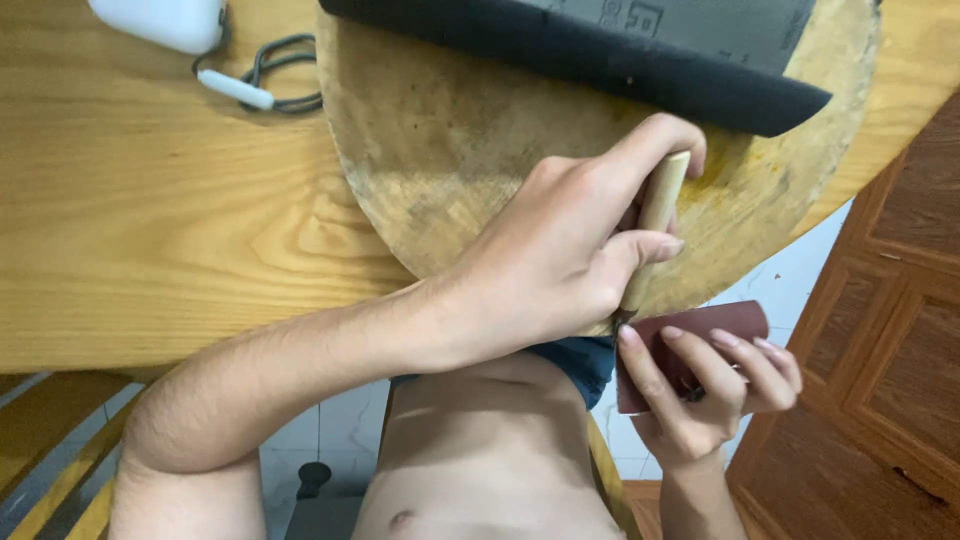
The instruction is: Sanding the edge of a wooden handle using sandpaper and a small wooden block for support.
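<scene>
— Where the round wooden board (450,150) met the table (130,200) edge, what was the left hand (550,260) doing?
— Its grip was clamped on a pale wooden handle (660,200), centre right of the frame.
— And the right hand (700,390)?
— Lower right, its fingers were pinched on a reddish-brown sheet (720,320), just below the handle's tip.
— Anything else?
— A dark mat (600,60) at the top; a white charger (160,20) and cable (270,85) upper left.

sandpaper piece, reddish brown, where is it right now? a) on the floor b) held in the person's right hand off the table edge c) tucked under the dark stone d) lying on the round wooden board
b: the sandpaper piece is pinched in the right hand off the table edge, beside the left hand gripping a wooden-handled tool over the round wooden board.
</scene>
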